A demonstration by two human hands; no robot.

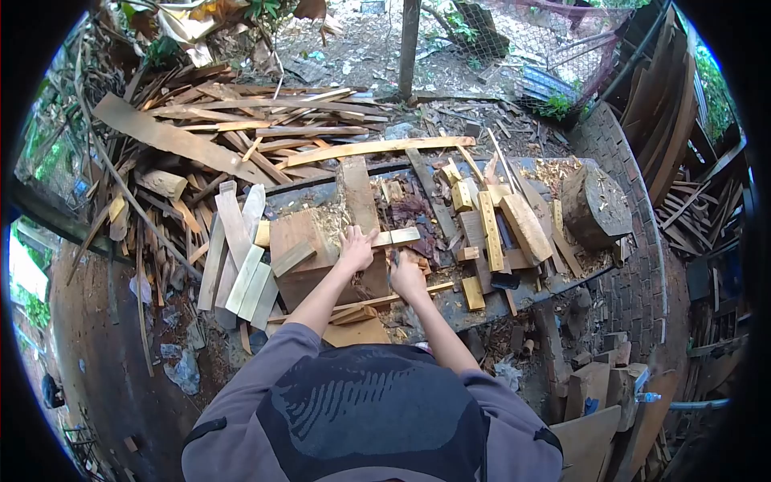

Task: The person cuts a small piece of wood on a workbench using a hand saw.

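My left hand (356, 248) rests with fingers spread on a large wooden block (301, 227), its right side touching the end of a short pale wood strip (405, 236). That strip lies crosswise over the work, with a thin dark line across it. Just below, my right hand (409, 275) is closed around a slim dark tool (393, 261); its kind is too small to make out. A wide rough board (356, 193) extends away beyond my left hand. Reddish-brown wood chunks (411, 212) lie beyond the strip.
Squared yellow timber pieces (491, 230) and a thick block (526, 229) lie right on the workbench (526, 299). A log stump (596, 207) stands at its right end. Pale boards (250, 285) lean left. A heap of scrap wood (265, 120) spreads behind, before wire fencing (546, 40).
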